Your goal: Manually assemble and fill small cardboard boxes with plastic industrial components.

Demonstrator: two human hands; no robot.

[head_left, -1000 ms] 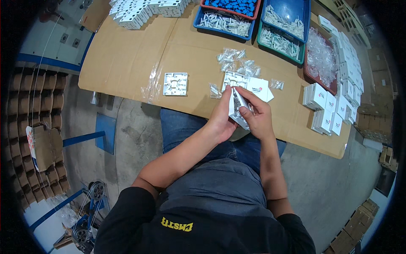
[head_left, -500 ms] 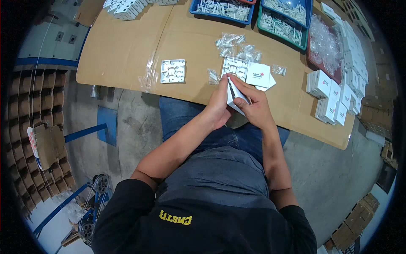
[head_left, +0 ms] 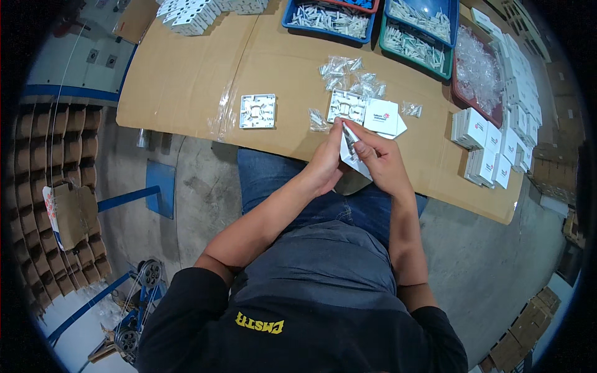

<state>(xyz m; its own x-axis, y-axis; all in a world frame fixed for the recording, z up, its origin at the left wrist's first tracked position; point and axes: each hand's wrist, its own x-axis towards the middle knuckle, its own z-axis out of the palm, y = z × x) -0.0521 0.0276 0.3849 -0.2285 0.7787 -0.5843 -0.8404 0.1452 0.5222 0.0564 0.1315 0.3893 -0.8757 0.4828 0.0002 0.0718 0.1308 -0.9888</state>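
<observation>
Close to the table's front edge, my left hand (head_left: 324,163) and my right hand (head_left: 387,163) grip a white plastic wall box (head_left: 353,154) between them, tilted on edge. A gap runs along the box's upper side, showing something inside that I cannot make out. My right thumb lies at this gap; my left fingers press the box's other side. Just beyond my fingertips lies an open white box base (head_left: 347,104), with white printed cover plates (head_left: 381,116) beside it. Farther left sits another open base (head_left: 258,112).
Small clear bags of hardware (head_left: 367,86) lie behind the base. At the back stand a blue tray (head_left: 328,32) and a green tray (head_left: 415,56) of small white parts. A red tray (head_left: 461,93) holds clear bags. White boxes (head_left: 480,163) are stacked at the right.
The gap in the held box looks wider, and my right thumb has shifted up to it. The whole view has moved slightly; both hands keep their grip.
</observation>
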